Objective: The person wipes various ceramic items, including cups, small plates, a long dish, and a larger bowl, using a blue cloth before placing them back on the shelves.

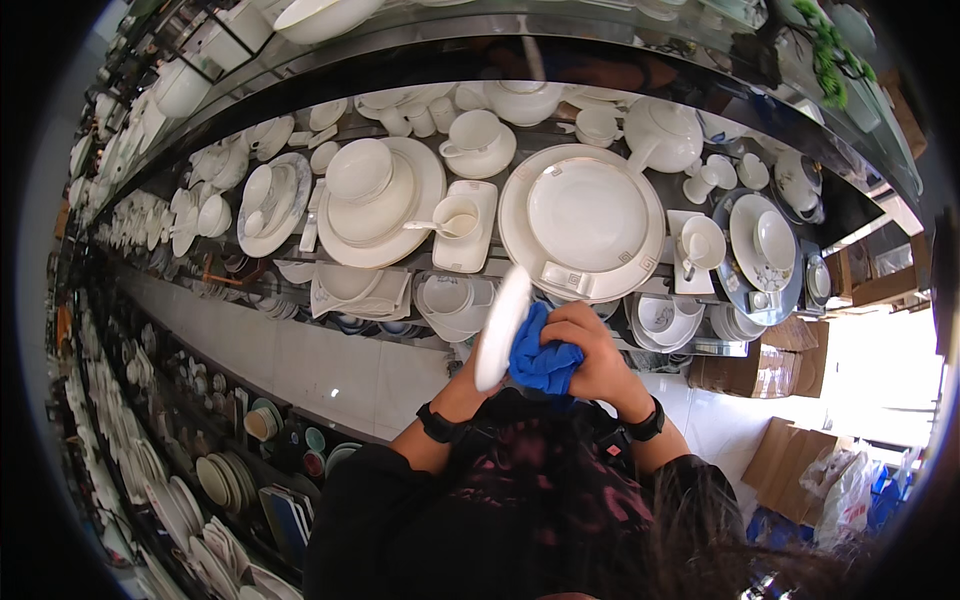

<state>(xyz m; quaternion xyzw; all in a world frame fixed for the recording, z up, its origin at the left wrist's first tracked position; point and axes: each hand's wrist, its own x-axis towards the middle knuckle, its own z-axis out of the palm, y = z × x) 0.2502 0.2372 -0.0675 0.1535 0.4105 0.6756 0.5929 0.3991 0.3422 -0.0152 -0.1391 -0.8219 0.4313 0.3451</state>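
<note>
A white dish (503,330), seen nearly edge-on and slightly blurred, is held upright by my left hand (474,373), whose fingers are mostly hidden behind it. My right hand (594,354) grips a bunched blue cloth (546,352) against or close beside the dish's right face. Beyond the hands, a large white plate (517,240) with a smaller patterned plate (589,214) on it lies on the display shelf. To its left, a cup with a spoon (459,217) stands on a rectangular white tray (461,259).
A teapot (663,135) and stacked bowls (360,169) crowd the shelf. Bowls (448,294) stand on a lower level. Cardboard boxes (780,360) and a plastic bag (846,487) are at the right. Racks of plates (217,480) line the lower left.
</note>
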